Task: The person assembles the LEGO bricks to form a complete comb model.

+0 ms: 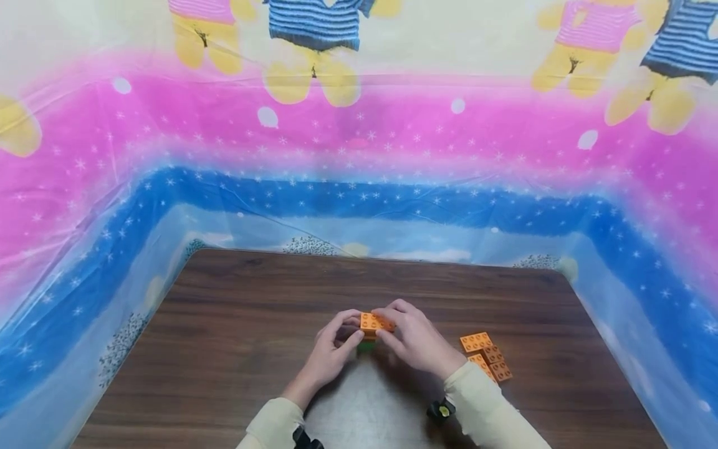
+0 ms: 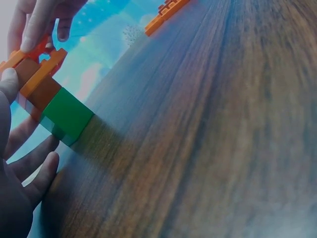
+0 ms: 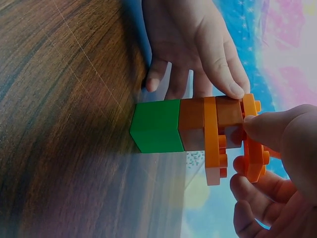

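Note:
A small brick tower stands on the table between both hands. Its base is a green block [image 3: 156, 126], topped by a brown brick [image 3: 191, 124], an orange plate [image 3: 211, 144] that juts out sideways, and a second brown brick [image 3: 229, 111]. Uppermost is another studded orange plate [image 1: 374, 321], tilted slightly in the right wrist view. My right hand [image 1: 415, 337] pinches this top plate between thumb and fingers. From the other side my left hand [image 1: 331, 352] holds the tower near its upper brown brick, thumb in front, its lower fingers spread beside the green block.
Right of the hands, loose orange bricks [image 1: 475, 342] and brown bricks [image 1: 501, 371] lie close together on the dark wooden table [image 1: 252, 293]. A patterned cloth [image 1: 359, 199] in pink and blue hangs around the table's back and sides.

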